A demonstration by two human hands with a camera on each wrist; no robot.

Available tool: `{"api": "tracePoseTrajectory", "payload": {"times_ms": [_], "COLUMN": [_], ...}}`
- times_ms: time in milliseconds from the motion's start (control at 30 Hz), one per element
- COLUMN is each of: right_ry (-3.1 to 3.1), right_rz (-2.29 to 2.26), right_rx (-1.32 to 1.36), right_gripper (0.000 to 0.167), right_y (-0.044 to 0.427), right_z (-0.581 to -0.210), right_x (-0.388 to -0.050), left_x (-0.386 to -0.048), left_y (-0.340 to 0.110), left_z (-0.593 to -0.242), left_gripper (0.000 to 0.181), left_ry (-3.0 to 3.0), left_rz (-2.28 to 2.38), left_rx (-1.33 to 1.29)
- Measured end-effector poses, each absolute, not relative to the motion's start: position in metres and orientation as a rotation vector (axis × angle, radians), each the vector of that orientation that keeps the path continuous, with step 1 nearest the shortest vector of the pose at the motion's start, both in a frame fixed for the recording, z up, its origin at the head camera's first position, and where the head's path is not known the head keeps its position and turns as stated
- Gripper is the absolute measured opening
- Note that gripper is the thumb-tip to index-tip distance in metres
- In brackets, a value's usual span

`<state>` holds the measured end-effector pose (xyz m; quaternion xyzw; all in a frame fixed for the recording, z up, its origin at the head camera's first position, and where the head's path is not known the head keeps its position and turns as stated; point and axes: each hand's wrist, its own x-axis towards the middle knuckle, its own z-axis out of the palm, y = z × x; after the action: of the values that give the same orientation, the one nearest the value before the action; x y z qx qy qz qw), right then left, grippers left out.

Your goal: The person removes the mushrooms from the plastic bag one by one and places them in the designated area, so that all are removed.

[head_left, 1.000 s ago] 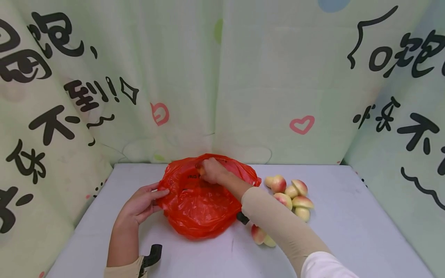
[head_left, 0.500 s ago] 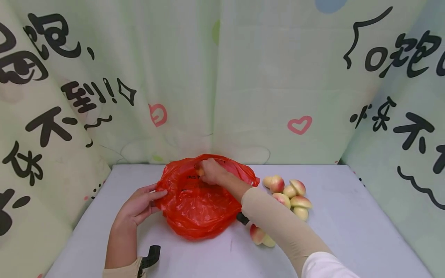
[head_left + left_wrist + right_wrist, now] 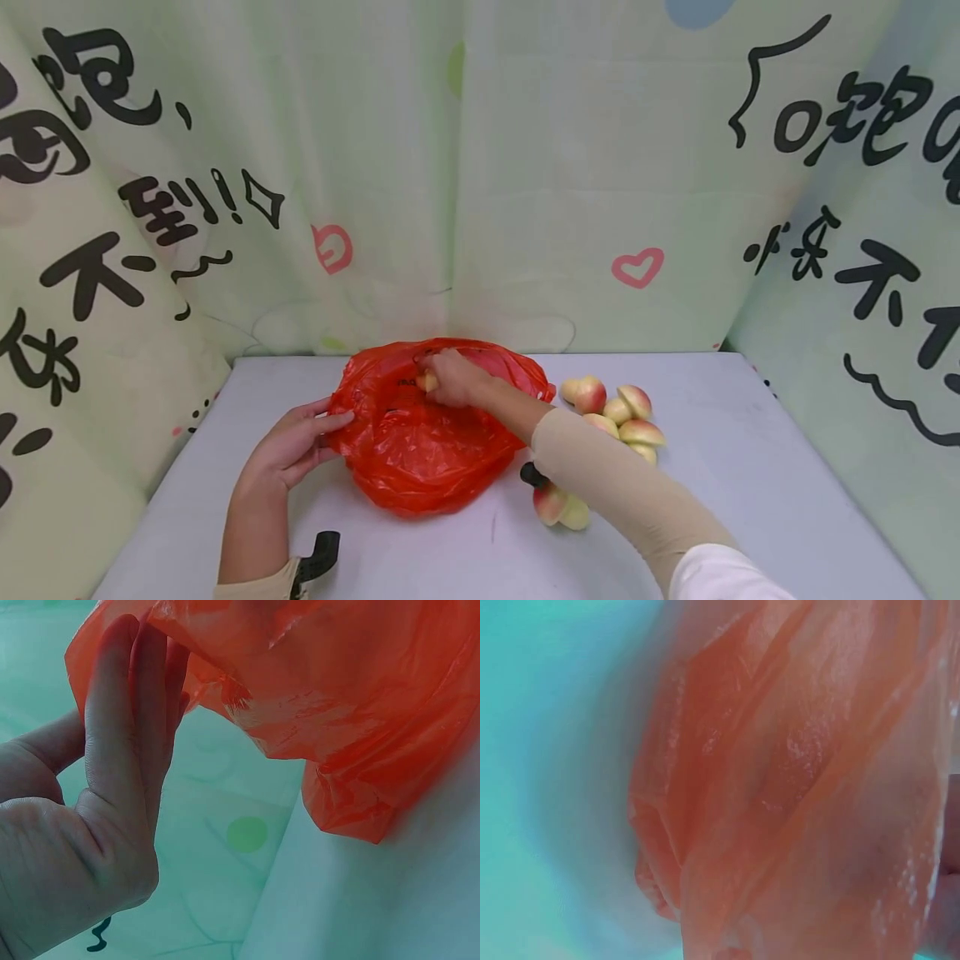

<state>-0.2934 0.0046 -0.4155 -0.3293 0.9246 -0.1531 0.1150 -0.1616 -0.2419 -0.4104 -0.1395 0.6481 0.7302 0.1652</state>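
Observation:
A red plastic bag (image 3: 420, 467) stands on the white table in the head view, its mouth spread open. My left hand (image 3: 296, 446) holds its left rim, thumb on the near side and fingers behind; in the left wrist view those fingers (image 3: 112, 727) lie against the thin plastic. My right hand (image 3: 453, 379) reaches into the mouth with curled fingers, gripping a pale toy mushroom (image 3: 427, 382) of which only a small part shows. In the right wrist view the bag (image 3: 795, 787) hides most of that hand.
Several toy mushrooms (image 3: 640, 432) with red-and-yellow caps and pale stems lie right of the bag, partly behind the right forearm. Another toy mushroom (image 3: 551, 504) lies nearer, below the sleeve. A printed curtain (image 3: 525, 208) rises behind the table (image 3: 750, 500).
The head view has turned slightly to the right. My right hand has come a little lower and nearer inside the bag, and more of the pale piece shows. The left hand keeps its hold.

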Motion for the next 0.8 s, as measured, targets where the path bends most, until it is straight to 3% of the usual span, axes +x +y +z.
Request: {"api": "tracePoseTrajectory", "payload": {"times_ms": [800], "right_ry": [2.667], "right_rz": [-0.532], "right_rx": [-1.123], "right_gripper": [0.04], "right_y": [0.038], "right_z": [-0.4], "right_x": [-0.258], "left_x": [-0.161], "left_y": [-0.241], "left_z": [-0.408], "left_gripper": [0.07], "left_ry": [1.84], "left_rz": [2.084], "left_rx": [-0.393]}}
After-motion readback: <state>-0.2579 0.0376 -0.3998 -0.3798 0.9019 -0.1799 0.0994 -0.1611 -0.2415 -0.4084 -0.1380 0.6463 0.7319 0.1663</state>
